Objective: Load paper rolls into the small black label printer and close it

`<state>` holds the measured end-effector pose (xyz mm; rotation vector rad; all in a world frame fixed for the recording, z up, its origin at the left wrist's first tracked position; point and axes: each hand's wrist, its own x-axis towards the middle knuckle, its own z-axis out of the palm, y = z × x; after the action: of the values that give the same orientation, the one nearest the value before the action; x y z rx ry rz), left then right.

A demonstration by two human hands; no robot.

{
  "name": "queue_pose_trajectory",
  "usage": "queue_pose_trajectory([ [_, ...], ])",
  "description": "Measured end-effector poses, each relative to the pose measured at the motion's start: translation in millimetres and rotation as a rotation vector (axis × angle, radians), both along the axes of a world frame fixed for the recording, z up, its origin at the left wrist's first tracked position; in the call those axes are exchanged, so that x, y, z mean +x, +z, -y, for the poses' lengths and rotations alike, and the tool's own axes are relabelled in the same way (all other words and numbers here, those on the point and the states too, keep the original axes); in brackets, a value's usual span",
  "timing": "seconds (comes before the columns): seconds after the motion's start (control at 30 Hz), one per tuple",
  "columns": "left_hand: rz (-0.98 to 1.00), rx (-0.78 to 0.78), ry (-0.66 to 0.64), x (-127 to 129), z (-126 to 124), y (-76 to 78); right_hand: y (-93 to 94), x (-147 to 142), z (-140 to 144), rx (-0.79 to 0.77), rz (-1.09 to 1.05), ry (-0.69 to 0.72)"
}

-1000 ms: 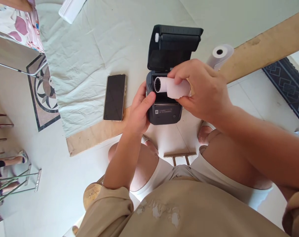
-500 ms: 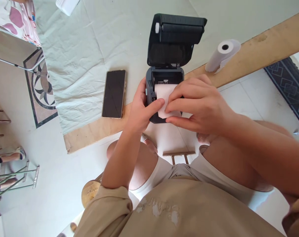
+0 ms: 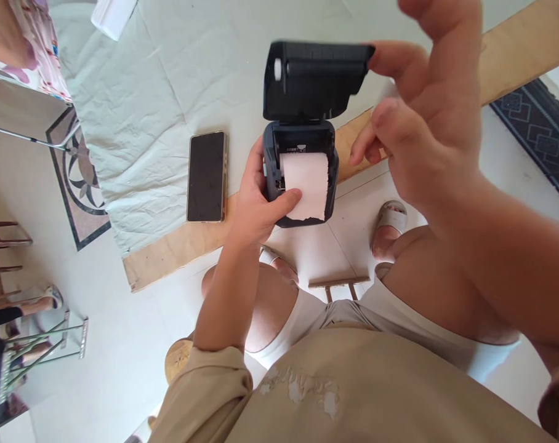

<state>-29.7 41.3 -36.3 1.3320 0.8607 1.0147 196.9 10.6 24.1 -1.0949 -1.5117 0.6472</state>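
Note:
A small black printer [image 3: 300, 144] sits at the near edge of a wooden table, its lid [image 3: 313, 79] standing open. A white paper roll lies inside it, and a strip of paper [image 3: 308, 184] hangs out over the front. My left hand [image 3: 256, 203] grips the printer's left side, thumb pressing on the paper strip. My right hand [image 3: 422, 117] is raised above the table to the right of the printer, fingers apart, a fingertip touching the right end of the lid.
A black phone [image 3: 206, 176] lies face up left of the printer on a pale cloth [image 3: 159, 92]. The bare wooden table edge [image 3: 178, 249] runs below it. A white object [image 3: 112, 13] sits at the far left. My knees and sandalled feet are under the table.
The paper roll went down into the printer and its end got pulled out over the front. My right hand let go of the paper and rose to the lid's right end.

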Motion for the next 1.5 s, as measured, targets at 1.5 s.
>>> queue_pose_trajectory([
  [1.5, -0.083, 0.563, 0.170, 2, -15, -29.9, -22.2, -8, -25, -0.474, -0.026, 0.308],
])
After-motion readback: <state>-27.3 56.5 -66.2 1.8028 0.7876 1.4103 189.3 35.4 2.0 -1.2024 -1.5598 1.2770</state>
